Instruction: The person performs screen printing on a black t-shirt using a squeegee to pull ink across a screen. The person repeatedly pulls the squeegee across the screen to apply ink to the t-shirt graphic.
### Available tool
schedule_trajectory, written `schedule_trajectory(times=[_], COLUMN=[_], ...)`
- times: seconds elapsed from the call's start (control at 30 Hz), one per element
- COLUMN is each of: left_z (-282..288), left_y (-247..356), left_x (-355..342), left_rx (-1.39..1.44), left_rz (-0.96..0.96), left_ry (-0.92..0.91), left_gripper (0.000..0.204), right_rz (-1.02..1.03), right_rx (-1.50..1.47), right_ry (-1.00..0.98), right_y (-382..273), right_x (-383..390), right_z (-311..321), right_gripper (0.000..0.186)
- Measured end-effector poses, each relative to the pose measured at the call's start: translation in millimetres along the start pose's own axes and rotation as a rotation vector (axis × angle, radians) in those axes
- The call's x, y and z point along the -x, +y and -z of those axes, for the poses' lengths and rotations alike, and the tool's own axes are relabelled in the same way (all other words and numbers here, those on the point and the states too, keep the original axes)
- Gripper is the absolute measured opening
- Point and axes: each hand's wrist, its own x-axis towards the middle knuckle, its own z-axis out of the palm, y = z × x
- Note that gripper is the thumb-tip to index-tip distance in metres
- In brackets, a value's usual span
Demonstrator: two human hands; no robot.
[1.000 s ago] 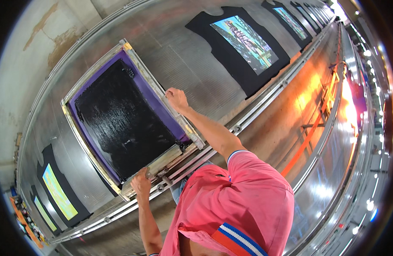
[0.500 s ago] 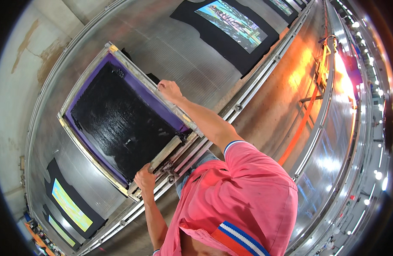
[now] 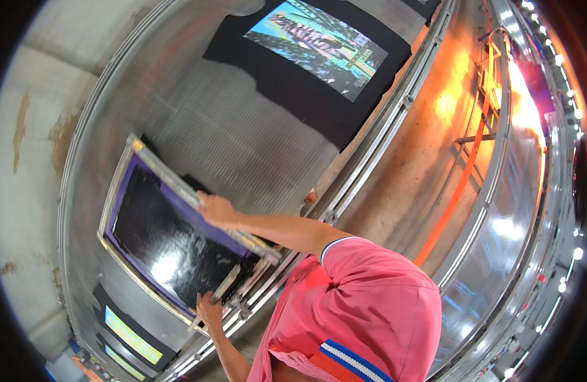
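A screen-printing frame (image 3: 163, 176) with a pale wooden border and purple margin lies over the long metal table, its mesh coated with glossy black ink (image 3: 154, 219). My right hand (image 3: 218, 211) is closed around its far right rail. Down at the near end, my left hand (image 3: 209, 313) grips the frame by its lower corner, close to a squeegee (image 3: 226, 284) resting inside on the ink. The frame looks tilted, with its right rail higher. Strips of black cloth show from beneath that rail; the rest of what lies under the frame is hidden.
Ahead on the metal table (image 3: 198, 114) lies a black shirt (image 3: 293, 105) with a colourful print (image 3: 322, 48). Behind the frame are black shirts with yellow-green prints (image 3: 133, 334). A metal rail (image 3: 370, 149) edges the table. An orange strip (image 3: 456, 197) runs along the aisle.
The frame appears more tilted and the glare on its ink has shifted and brightened. Both hands stay on it. My view has shifted, bringing the printed shirt ahead further into sight.
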Motion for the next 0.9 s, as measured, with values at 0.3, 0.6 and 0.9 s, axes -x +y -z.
schedule_trajectory(times=[0.3,0.6,0.9], left_z=[-15.5,-36.0,-35.2], left_y=[36.6,-3.2,5.8], left_x=[-4.7,-10.5,12.7], left_rx=[-0.083,-0.021,-0.066], left_rz=[0.187,0.111,0.254], left_ry=[-0.047,-0.029,-0.111], left_gripper=[0.039,0.04,0.053], right_rz=[0.375,0.341,0.323], right_rx=[0.434,0.518,0.483], right_ry=[0.325,0.12,0.031], right_y=[100.0,116.3,118.6], right_x=[-0.4,-7.2,-11.9], right_z=[156.9,177.3,177.7], right_gripper=[0.047,0.051,0.05])
